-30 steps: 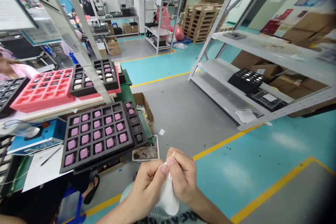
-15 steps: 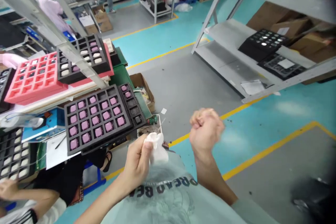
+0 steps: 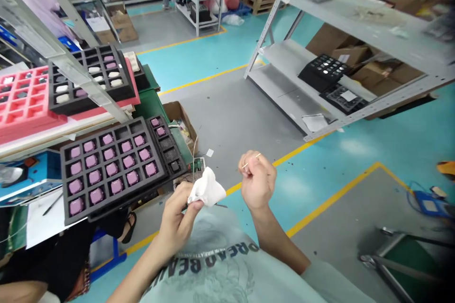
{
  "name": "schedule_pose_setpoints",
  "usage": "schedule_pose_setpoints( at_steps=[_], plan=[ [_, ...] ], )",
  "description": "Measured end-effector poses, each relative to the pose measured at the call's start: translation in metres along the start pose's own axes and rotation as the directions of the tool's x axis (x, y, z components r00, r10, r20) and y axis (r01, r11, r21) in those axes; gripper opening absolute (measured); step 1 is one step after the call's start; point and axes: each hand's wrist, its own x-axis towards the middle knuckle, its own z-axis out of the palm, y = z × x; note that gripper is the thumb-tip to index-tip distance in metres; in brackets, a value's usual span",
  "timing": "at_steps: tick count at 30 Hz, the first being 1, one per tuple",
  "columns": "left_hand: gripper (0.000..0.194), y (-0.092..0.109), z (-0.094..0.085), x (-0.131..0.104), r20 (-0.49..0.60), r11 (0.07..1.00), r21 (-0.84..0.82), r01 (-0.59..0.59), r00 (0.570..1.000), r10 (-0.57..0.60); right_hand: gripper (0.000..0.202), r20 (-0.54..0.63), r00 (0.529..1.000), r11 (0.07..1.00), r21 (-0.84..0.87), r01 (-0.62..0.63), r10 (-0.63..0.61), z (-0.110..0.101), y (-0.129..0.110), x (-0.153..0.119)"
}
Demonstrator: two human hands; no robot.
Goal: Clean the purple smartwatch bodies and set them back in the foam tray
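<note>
My left hand pinches a crumpled white cloth between thumb and fingers in front of my chest. A short distance to its right, my right hand is closed round a thin pale stick, whose ends show past the fingers; its exact kind I cannot make out. The two hands are apart. Left of them, a black foam tray bears rows of purple, rounded-square pieces, each in its own compartment. Another black tray lies partly beneath it and holds a few pieces.
Pink trays and a black tray stand on the bench at left, behind a metal post. A grey shelf rack rises at right. An open cardboard box sits past the trays. A seated person's leg shows at lower left.
My view has turned to the right, so the trays sit further left. The cloth now stands up more above my left hand. The stick in my right hand has become visible.
</note>
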Motion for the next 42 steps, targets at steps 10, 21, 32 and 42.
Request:
schedule_pose_setpoints(
  at_steps=[10,21,32,42],
  plan=[
    [0.024,-0.003,0.002,-0.006,-0.079,0.998,-0.063,-0.022,0.997,0.017,0.036,0.005,0.979,0.979,0.015,0.204,-0.204,0.009,-0.004,0.005],
    [0.023,-0.004,0.002,-0.011,-0.164,0.987,-0.089,-0.132,0.980,0.116,0.029,0.043,0.956,0.955,0.081,0.285,-0.289,0.017,-0.009,0.010],
    [0.027,-0.013,0.003,-0.023,-0.272,0.968,-0.077,-0.237,0.939,0.209,0.019,-0.065,0.759,0.759,-0.146,0.635,-0.648,0.032,-0.027,0.022],
    [0.044,-0.012,-0.005,-0.027,-0.311,0.988,-0.148,-0.039,0.950,-0.009,0.021,0.391,0.880,0.772,-0.635,0.046,0.269,0.041,0.050,0.037]
  ],
)
